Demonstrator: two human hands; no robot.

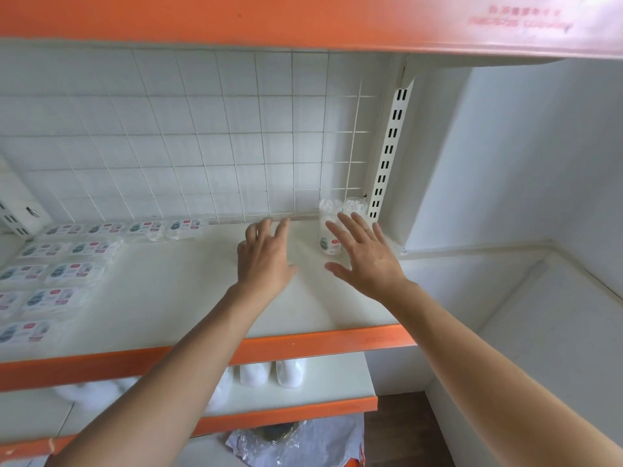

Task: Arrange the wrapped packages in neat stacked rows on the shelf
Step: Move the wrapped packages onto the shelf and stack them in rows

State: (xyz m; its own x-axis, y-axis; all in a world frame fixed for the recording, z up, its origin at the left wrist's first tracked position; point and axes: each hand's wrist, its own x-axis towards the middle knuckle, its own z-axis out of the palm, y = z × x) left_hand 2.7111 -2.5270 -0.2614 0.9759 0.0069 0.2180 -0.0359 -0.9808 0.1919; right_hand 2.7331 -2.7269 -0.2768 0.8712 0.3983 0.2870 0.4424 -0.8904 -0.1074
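Note:
Several flat wrapped packages with pale labels lie in rows on the left part of the white shelf. Two clear upright wrapped packages stand in the back right corner against the wire grid. My left hand hovers palm down over the bare middle of the shelf, fingers spread, holding nothing. My right hand reaches toward the upright packages with fingers apart; its fingertips cover their lower part, and I cannot tell whether they touch.
An orange front lip edges the shelf, and an orange shelf hangs overhead. A slotted upright post stands at the right. The lower shelf holds white items. A crinkled plastic bag lies below.

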